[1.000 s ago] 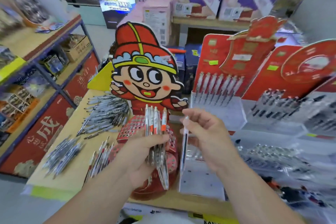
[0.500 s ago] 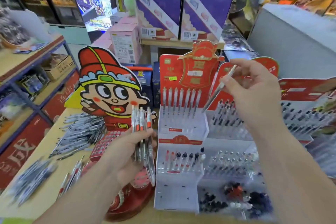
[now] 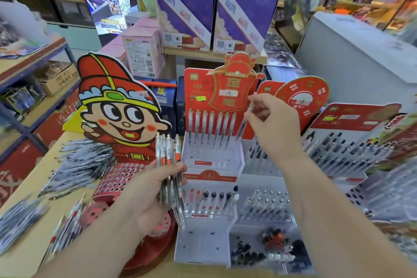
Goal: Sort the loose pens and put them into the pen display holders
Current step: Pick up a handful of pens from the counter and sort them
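My left hand (image 3: 149, 192) grips a bundle of clear pens (image 3: 169, 160) with red and white bands, upright, in front of the cartoon-figure stand. My right hand (image 3: 270, 124) pinches a single clear pen (image 3: 244, 122), tilted, its tip over the right end of the top row of the white-and-red tiered pen holder (image 3: 212, 160). That top row has several clear pens standing in it. A lower tier (image 3: 209, 201) carries several pens with black and red caps.
Loose pen piles (image 3: 81, 165) lie on the wooden table at left, more at the front left (image 3: 67, 221). The red cartoon-figure holder (image 3: 117, 110) stands left of centre. More filled pen holders (image 3: 343, 149) stand at right. Purple boxes (image 3: 187, 11) sit behind.
The view has swung from the cartoon stand to the tiered holders. My right hand carried its single pen up and right, then down toward the top row. My left hand still holds the bundle.
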`<state>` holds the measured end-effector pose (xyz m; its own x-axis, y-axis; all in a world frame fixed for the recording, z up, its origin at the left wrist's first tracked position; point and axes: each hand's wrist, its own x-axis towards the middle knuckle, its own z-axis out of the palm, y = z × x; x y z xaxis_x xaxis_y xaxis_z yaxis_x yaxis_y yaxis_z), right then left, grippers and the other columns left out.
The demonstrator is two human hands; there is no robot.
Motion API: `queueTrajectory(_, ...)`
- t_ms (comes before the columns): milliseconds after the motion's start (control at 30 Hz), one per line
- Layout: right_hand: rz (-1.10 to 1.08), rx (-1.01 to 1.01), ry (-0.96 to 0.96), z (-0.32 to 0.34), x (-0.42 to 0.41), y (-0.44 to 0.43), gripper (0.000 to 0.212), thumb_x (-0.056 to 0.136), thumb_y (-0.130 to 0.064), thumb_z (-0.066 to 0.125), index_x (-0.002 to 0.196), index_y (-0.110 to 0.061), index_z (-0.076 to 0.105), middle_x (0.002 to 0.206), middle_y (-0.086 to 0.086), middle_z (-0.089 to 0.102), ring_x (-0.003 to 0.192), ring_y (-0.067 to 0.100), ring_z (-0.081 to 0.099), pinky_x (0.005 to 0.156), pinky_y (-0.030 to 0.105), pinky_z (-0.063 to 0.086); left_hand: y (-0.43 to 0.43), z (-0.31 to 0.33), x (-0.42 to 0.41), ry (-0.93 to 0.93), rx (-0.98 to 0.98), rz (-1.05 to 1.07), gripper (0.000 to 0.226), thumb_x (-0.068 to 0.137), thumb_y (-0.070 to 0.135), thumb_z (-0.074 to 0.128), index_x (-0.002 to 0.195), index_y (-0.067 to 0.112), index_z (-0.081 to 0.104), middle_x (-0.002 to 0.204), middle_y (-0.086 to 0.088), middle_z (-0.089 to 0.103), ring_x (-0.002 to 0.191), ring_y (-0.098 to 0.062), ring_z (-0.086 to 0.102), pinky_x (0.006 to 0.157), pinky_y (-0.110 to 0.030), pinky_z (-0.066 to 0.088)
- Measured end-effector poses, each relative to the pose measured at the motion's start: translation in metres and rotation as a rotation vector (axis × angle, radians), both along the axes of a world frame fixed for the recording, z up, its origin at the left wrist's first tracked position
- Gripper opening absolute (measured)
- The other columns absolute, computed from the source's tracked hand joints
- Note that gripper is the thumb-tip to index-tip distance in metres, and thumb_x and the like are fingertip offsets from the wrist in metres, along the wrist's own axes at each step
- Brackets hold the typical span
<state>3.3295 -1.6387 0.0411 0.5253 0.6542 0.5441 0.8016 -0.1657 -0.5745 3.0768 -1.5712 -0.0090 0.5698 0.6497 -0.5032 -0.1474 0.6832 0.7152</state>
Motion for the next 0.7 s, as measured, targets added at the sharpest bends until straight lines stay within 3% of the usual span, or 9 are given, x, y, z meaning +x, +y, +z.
queueTrajectory(400, -0.039, -0.015, -0.021, 0.0029, 0.0014, 0.0058, 0.034, 0.087, -0.023, 0.077, 0.120, -0.025, 0.069, 0.093, -0.012, 0.070, 0.079, 0.007, 0.064, 0.078, 0.037, 0.060, -0.0010, 0.0021, -0.0044, -0.030, 0.012, 0.014, 0.065, 0.067, 0.013, 0.077, 0.128, -0.005, 0.062, 0.085, -0.012, 0.068, 0.062, -0.019, 0.063, 0.053, -0.032, 0.051)
queueTrajectory(700, -0.060, -0.038, -0.025, 0.0054, -0.0019, 0.0043, 0.032, 0.086, -0.025, 0.078, 0.118, -0.023, 0.071, 0.092, -0.013, 0.071, 0.078, 0.005, 0.064, 0.078, 0.035, 0.060, 0.0008, -0.0006, -0.0079, -0.046, 0.011, 0.031, 0.062, 0.068, 0.012, 0.077, 0.126, -0.002, 0.063, 0.090, -0.014, 0.069, 0.064, -0.020, 0.063, 0.059, -0.035, 0.052)
